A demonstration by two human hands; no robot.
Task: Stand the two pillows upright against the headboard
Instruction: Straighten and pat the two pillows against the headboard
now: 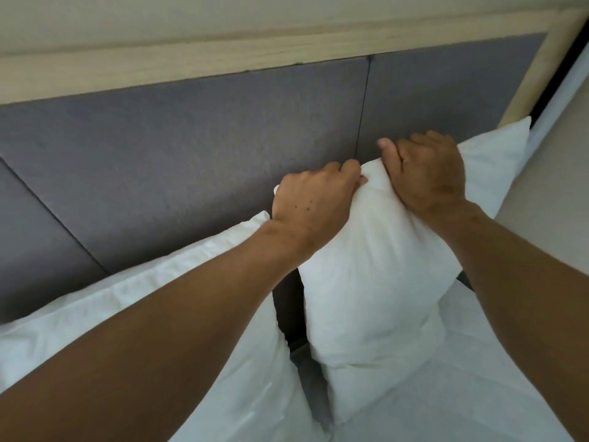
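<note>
Two white pillows stand against the grey padded headboard (191, 148). The right pillow (376, 298) is upright, its top edge pinched between both hands. My left hand (315, 202) grips its top left corner, and my right hand (430, 173) is clamped over the top edge just to the right. The left pillow (153, 291) leans on the headboard beside it, partly hidden under my left forearm. A narrow dark gap separates the two pillows.
A pale wooden frame (223, 55) caps the headboard and runs down its right side (535, 84). White bedding (462, 393) covers the mattress at the lower right. A beige wall (548, 193) lies to the right of the bed.
</note>
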